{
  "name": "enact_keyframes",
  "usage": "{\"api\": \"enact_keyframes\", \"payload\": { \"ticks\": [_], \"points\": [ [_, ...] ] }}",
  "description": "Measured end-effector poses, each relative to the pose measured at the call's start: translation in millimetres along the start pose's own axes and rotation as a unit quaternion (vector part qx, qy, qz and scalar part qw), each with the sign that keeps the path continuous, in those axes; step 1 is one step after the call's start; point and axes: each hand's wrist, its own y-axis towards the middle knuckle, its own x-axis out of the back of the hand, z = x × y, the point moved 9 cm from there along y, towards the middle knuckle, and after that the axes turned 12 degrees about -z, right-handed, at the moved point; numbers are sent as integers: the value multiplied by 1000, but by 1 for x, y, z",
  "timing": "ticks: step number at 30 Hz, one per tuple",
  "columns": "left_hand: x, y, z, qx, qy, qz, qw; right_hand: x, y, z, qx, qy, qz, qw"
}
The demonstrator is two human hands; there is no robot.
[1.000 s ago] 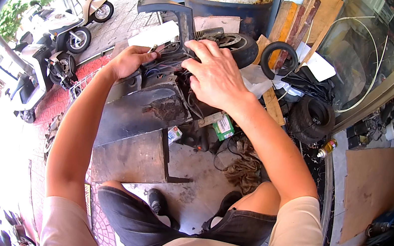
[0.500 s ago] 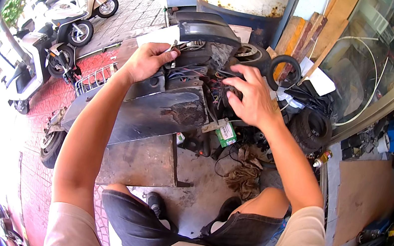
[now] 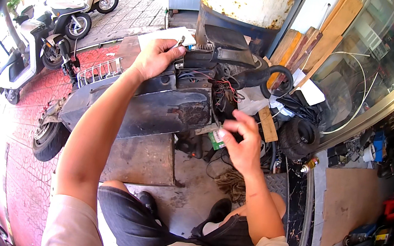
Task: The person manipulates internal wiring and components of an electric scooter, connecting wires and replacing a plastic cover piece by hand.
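A dark scooter body [image 3: 158, 112] lies across in front of me, its panel scuffed and worn through near the right end. My left hand [image 3: 153, 59] is closed at its upper edge, thumb and fingers pinching a small silver metal piece [image 3: 180, 41] whose exact kind I cannot make out. Red and dark wires [image 3: 226, 92] spill from the scooter's right end. Just below and right of them, my right hand [image 3: 242, 142] hovers with fingers apart and nothing visible in it. A green-and-white box [image 3: 216, 139] sits beside its fingertips, partly hidden.
A metal-topped stand [image 3: 140, 158] is beneath the scooter. Loose tires [image 3: 299, 137], wooden boards [image 3: 304, 50] and a rusty drum [image 3: 245, 9] stand beyond. A rag [image 3: 233, 183] lies on the floor, a spray can [image 3: 309, 165] to the right. Parked scooters [image 3: 65, 19] are far left.
My right hand has drawn back toward me from the wires, which now show more. A black part at the scooter's far end has shifted and tilted. My left hand still pinches the silver piece.
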Motion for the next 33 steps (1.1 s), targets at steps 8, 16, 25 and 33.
{"api": "enact_keyframes", "payload": {
  "ticks": [8,16,25,33],
  "points": [
    [21,-11,-22,-11,5,-158,987,-30,-73,12,66,-21,129,989],
    [33,-1,9,52,-74,-150,985,-31,-11,108,151,28,81,985],
    [31,-2,7,95,-98,-147,980,-126,121,95,188,-99,89,973],
    [32,-1,14,91,-90,-164,978,-157,134,62,93,-142,142,975]
  ]
}}
